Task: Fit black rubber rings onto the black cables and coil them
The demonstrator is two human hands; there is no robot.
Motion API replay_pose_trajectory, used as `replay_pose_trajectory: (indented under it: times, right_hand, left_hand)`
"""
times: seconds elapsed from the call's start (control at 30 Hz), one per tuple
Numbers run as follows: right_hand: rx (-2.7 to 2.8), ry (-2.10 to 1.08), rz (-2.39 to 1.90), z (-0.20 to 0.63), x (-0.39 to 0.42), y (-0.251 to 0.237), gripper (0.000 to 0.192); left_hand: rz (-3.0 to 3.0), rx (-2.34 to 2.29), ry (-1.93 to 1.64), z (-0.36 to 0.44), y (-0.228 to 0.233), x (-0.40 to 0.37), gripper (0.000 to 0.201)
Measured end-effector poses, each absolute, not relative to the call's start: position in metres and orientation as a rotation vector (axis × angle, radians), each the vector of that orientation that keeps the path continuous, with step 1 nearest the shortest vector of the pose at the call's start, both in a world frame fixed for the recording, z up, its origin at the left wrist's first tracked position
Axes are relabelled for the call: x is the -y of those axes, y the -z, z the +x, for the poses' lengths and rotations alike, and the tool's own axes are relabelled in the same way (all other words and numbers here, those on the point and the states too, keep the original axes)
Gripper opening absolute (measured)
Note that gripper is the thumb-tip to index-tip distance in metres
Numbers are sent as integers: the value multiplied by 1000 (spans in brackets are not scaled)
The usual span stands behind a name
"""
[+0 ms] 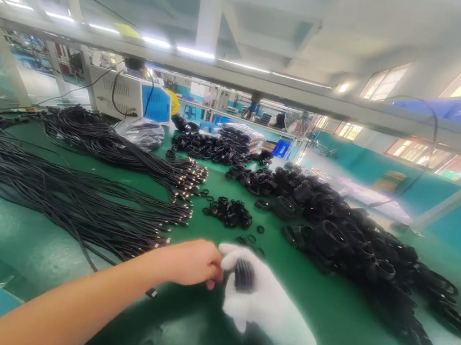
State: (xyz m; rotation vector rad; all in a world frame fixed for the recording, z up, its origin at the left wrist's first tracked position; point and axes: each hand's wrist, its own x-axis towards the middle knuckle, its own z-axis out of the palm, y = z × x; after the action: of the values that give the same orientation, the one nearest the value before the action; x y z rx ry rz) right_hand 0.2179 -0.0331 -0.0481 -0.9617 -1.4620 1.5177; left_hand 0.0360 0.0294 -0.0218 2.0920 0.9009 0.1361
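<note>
**Coiled cable bundle held between two hands over green worktop**

Coiled cable bundle [243,275], one, black, sits low centre just above the worktop [322,312]. Right hand [264,305], in a white glove, has its grip clamped round the bundle. Left hand [192,262], bare, has fingers pinched together at the bundle's left edge, touching the glove; what it pinches is too blurred to tell. Two fans of long black cables: near fan [63,197] at left, far fan [111,147] behind it, metal-tipped ends pointing right. Small rings pile [229,212], one, mid-worktop, with a few loose rings near it; exact count not readable. Long heap of coiled cables [352,243] runs along the right, far too many to count. One white-and-blue machine [133,96] at back left, one clear bag [143,132] just in front. No readable writing anywhere.
</note>
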Motion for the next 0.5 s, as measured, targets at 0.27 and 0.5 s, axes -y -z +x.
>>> replay_pose_trajectory:
  times: [0.27,0.5]
  right_hand:
    - [1233,-1819,-409,212,31,65,61]
    - [1143,-1861,-445,209,31,64,63]
  left_hand:
    - [1340,-780,-568,33,4,-14,17]
    - [1648,-875,-956,38,5,-7,26]
